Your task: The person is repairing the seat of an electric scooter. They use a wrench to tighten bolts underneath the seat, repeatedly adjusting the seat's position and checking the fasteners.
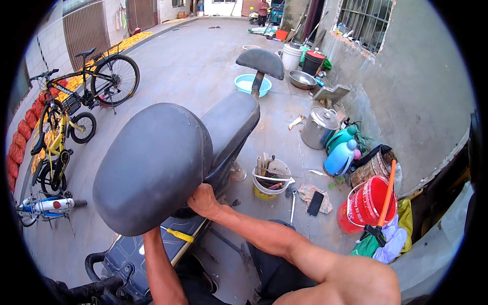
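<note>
A black padded scooter seat is tilted up in front of me. My left forearm rises behind its lower edge, and that hand is hidden by the seat. My right hand is closed in a fist at the seat's lower right edge; whatever its fingers hold is hidden. Below the seat, a tool with a yellow ridged handle lies on the scooter's dark footboard. Behind the front seat are the long rear seat and a padded backrest.
To the right stand a tool bucket, a wrench, a phone on a cloth, and a red bucket with an orange-handled tool. Bicycles stand left, beside corn cobs and red mesh sacks. A person is far back.
</note>
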{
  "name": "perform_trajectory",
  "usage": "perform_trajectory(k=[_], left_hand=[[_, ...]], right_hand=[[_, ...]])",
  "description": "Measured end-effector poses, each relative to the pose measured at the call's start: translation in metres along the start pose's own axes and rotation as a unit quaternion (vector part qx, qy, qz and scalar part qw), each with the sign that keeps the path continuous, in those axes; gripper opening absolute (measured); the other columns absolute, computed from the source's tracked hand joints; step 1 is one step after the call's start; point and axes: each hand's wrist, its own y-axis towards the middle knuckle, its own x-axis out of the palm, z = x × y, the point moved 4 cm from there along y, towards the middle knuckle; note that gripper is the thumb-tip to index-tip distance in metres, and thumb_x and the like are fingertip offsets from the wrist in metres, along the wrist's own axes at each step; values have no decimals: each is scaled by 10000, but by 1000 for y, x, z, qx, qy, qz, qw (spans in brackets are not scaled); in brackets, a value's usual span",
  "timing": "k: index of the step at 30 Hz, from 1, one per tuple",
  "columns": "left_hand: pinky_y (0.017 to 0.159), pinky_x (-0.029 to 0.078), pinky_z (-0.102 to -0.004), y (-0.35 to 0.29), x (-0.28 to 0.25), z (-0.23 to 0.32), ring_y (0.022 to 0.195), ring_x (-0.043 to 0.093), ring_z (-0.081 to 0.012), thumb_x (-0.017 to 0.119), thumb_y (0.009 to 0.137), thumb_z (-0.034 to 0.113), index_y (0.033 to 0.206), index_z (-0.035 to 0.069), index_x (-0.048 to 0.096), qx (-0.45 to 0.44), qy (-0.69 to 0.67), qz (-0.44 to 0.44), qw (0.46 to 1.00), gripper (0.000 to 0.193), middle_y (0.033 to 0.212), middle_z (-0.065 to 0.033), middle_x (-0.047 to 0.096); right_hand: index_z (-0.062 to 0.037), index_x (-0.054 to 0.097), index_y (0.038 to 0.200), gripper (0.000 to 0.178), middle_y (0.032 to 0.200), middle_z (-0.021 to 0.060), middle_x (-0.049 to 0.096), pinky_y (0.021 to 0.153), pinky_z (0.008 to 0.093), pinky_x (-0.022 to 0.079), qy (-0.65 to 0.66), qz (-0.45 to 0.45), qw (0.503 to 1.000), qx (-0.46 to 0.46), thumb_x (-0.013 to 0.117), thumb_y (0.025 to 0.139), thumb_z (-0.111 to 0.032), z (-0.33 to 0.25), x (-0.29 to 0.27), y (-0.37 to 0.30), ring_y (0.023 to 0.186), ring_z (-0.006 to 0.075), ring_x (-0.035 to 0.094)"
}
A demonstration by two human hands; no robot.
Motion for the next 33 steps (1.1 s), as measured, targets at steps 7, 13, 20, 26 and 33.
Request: perform_trajectory(k=[7, 13, 20, 26, 33], left_hand=[[1027, 300, -397, -7, 6, -28, 1207, 430, -253, 542, 902, 311, 1287, 91, 467, 40, 67, 10, 997, 450, 1301, -90, 488], [1055, 264, -397, -3, 11, -33, 1254, 380, -245, 527, 912, 322, 1329, 101, 413, 35, 87, -7, 996, 487, 1362, -88, 426], [1090, 205, -414, -2, 12, -21, 1316, 301, -261, 551, 894, 358, 1394, 114, 320, 6, 83, -38, 996, 603, 1422, -93, 355], [1084, 212, -425, 3, 26, -106, 1307, 309, -275, 583, 874, 345, 1381, 109, 342, 152, 325, -2, 933, 609, 1404, -100, 377], [1073, 228, -422, -3, 12, -68, 1293, 326, -273, 578, 878, 341, 1372, 102, 352, 86, 153, 15, 984, 594, 1390, -102, 389]], right_hand=[[-24, 593, 811, 91, 676, 199, 575, 579, 446, 464, -30, -33, 999, -25, 559, 780, -103, 3, 2, 0, 669, 386, 587], [-35, 587, 817, 70, 735, 184, 589, 581, 425, 470, -15, -21, 999, -31, 579, 773, -89, -4, -2, 6, 707, 365, 598], [-27, 577, 836, 89, 756, 185, 590, 577, 432, 471, -27, -23, 999, -40, 585, 768, -85, -8, -7, 4, 719, 370, 600], [-20, 572, 795, 67, 693, 178, 581, 558, 433, 462, -48, -45, 997, -28, 558, 759, -75, -14, -3, 8, 676, 368, 595], [-24, 580, 771, 85, 716, 186, 597, 583, 436, 464, -28, -32, 999, -32, 564, 776, -107, -13, -1, 4, 692, 368, 604]])
